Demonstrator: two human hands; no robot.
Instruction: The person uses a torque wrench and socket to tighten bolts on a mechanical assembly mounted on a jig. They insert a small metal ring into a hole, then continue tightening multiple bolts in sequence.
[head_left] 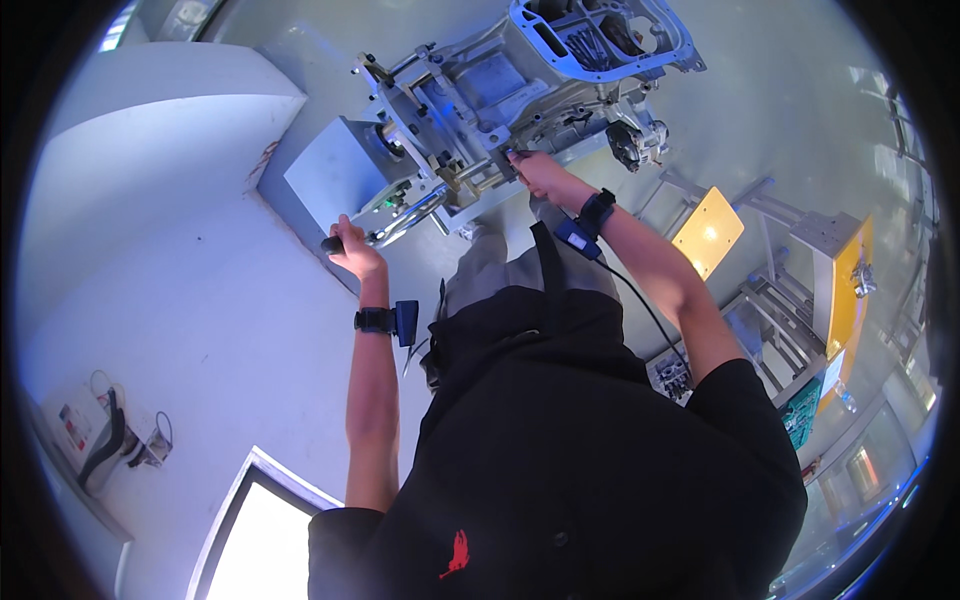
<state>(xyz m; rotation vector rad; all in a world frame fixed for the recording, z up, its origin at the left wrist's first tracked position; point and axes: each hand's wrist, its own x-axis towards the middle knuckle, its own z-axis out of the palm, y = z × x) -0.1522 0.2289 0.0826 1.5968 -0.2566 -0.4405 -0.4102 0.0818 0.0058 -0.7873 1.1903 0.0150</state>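
A grey metal engine sits on a metal stand in front of me, tilted, its open pan-like end facing up at the far right. My left hand is wrapped round the black grip of a crank handle beside the stand's blue-white box. Shiny metal rods run from near that hand toward the stand. At the engine's near side, my right hand is closed, its fingertips against a dark part by the mounting frame. What it holds is too small to make out.
A white wall rises close on the left. Behind on the right stands another metal frame with yellow panels. A round black pulley juts from the engine's near right side. A cable hangs from my right wrist device.
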